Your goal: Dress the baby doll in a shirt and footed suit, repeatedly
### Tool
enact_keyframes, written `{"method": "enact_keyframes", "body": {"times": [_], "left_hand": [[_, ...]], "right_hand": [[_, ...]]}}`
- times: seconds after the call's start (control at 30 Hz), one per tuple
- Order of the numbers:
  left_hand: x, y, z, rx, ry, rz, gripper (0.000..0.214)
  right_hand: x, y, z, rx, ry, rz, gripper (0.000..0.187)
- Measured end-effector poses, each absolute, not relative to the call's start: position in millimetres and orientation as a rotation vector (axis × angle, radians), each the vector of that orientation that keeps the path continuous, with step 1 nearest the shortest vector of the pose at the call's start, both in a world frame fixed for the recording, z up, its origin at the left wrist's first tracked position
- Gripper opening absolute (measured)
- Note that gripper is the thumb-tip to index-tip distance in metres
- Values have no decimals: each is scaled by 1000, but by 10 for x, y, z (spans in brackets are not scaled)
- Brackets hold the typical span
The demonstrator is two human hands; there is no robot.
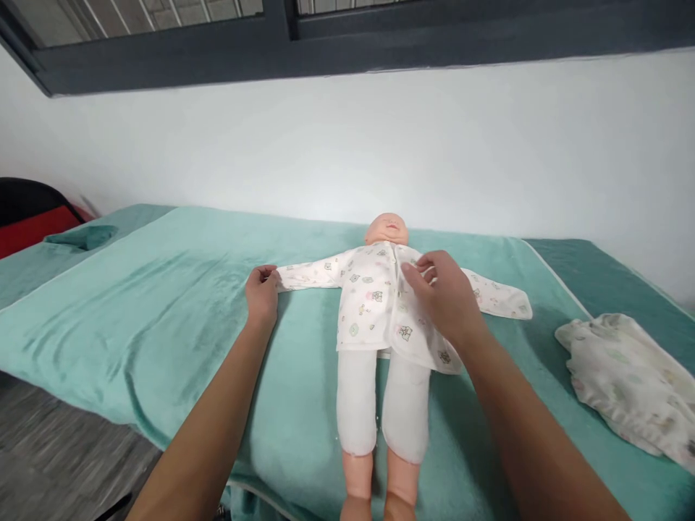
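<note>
A baby doll (386, 230) lies on its back on a teal towel (179, 304), head toward the wall. It wears a white printed shirt (369, 304) and white leggings (355, 401). My left hand (261, 295) is closed on the cuff of the sleeve stretched out to the left. My right hand (444, 297) rests on the doll's chest, fingers pinching the shirt's front edge near the opening. The other sleeve (502, 298) lies flat to the right, past my right hand.
A crumpled printed cloth (630, 380) lies at the right on the towel. A small folded teal cloth (81, 236) sits at the far left. A white wall and a dark window frame stand behind. Grey floor shows at the lower left.
</note>
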State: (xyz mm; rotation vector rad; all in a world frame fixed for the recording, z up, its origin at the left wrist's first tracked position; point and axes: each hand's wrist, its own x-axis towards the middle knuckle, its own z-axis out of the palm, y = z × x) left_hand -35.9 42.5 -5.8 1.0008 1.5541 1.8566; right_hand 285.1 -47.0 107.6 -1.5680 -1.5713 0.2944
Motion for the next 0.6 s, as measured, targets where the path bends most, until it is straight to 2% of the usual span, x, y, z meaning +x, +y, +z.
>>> {"method": "enact_keyframes", "body": {"times": [0.07,0.23,0.43,0.6], "left_hand": [[-349,419,-46,1008,1544,1855,16],[-352,420,-53,1008,1526,1858,15],[-382,454,-97,1013,1548,1852,16],[-403,467,-117,1070,1628,1835,16]], "right_hand": [[2808,-191,1175,-1786,-1681,320,34],[2742,179,1239,-1974,-1864,255,28],[2688,188,1059,-1773,-1699,245,25],[2740,206,948,-1538,-1582,386,21]]}}
